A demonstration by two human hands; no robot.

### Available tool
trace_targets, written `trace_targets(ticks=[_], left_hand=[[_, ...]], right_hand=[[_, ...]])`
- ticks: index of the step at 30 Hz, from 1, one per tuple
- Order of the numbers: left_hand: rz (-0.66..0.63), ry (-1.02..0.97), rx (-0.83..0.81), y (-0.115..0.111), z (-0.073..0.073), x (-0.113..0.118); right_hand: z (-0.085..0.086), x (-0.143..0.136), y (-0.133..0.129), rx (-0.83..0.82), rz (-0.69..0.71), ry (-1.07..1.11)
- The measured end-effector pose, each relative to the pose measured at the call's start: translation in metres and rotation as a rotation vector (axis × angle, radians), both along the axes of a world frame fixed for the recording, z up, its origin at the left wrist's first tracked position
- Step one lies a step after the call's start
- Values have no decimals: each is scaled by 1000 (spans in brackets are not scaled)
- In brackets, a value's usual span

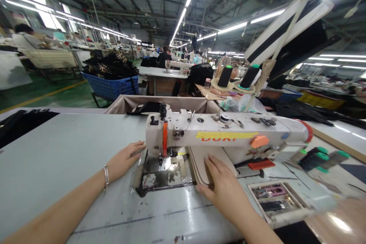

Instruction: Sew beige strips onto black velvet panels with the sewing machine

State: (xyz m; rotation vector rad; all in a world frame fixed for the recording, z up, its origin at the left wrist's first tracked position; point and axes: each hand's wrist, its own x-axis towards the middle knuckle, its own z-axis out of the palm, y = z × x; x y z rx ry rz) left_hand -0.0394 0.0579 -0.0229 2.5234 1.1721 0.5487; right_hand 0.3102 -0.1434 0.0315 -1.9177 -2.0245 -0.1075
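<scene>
A white industrial sewing machine [228, 129] stands across the table in front of me. My right hand [224, 183] lies flat with fingers stretched on a beige panel with rounded corners [201, 166], which sits under the machine's arm, right of the needle. At the left end of the machine head, my left hand [124, 160] rests on the tabletop, its fingers extended beside the needle area and partly behind the head. Nothing shows in that hand. Between both hands is the worn metal needle plate [162, 177], with the presser foot above it.
A tool compartment [277, 200] with pink-handled snips is set into the table at right. Black thread cones [313, 160] stand beyond it, and more thread cones [225, 76] are on a stand behind. A fabric-lined bin [183, 103] and a full blue basket [111, 85] lie past the table.
</scene>
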Motion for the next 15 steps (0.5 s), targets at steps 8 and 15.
trace_targets(ticks=[8,15], left_hand=[[4,-38,-53,-31,5,3],[8,-54,-96,-92,19,-4]], right_hand=[[20,1,4,-96,5,-27],[34,2,-18,-15,59,-12]])
